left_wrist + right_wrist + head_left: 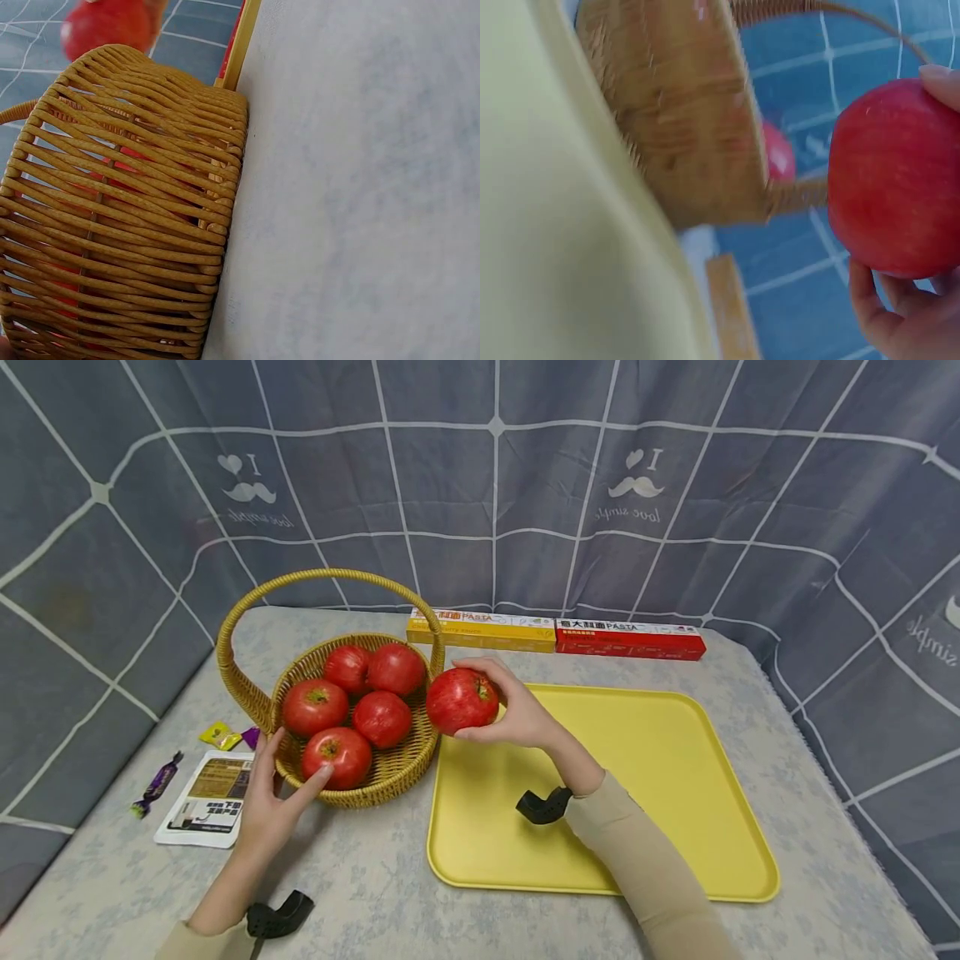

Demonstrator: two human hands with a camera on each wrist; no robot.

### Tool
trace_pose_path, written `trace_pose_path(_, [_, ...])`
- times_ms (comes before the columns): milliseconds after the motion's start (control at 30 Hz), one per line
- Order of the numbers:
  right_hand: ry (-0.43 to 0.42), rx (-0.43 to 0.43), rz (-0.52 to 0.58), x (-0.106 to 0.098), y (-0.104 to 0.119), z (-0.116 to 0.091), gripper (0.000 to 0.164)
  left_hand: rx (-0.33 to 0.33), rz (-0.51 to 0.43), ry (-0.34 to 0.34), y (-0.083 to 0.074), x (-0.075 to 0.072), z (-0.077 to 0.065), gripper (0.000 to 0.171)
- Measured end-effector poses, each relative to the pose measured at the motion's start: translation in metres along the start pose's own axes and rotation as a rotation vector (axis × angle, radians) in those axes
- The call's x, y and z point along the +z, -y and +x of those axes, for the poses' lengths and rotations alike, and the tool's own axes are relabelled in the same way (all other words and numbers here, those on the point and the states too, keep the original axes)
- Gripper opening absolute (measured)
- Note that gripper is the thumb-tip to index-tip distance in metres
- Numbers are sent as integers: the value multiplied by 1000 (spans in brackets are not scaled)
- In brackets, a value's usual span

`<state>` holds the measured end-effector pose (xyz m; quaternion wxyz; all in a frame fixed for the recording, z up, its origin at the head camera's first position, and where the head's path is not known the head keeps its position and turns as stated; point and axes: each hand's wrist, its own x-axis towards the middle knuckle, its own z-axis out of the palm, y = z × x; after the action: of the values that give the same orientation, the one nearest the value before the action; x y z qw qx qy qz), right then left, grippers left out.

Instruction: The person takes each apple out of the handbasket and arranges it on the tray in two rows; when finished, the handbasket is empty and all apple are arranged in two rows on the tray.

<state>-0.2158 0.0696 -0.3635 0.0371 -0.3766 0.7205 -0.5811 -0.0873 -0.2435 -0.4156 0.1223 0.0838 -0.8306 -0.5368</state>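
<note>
My right hand (506, 706) holds a red apple (459, 702) between thumb and fingers, beside the basket's right rim and over the tray's far left corner. In the right wrist view, the held apple (900, 180) fills the right side, with fingertips (866, 296) beneath it. A wicker basket (405, 781) with a tall arched handle contains several red apples (315, 706). At its front left, my left hand (270, 806) holds the rim, thumb overlapping the nearest apple (341, 756). The basket's woven side (120, 225) fills much of the left wrist view, where that hand is mostly hidden.
A yellow tray (660, 793) lies right of the basket. Behind stand a yellow pasta box (480, 635) and a red pasta box (630, 643). Left of the basket lie a white packet (206, 802), a yellow wrapped candy (221, 735) and a purple one (159, 783).
</note>
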Motion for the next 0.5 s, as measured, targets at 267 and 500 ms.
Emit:
trace_pose_path(267, [-171, 200, -74, -15, -28, -3, 80, 6, -13, 2, -1, 0, 0, 86])
trace_pose_path(500, [-212, 259, -214, -5, -71, 0, 83, 0, -14, 5, -1, 1, 0, 86])
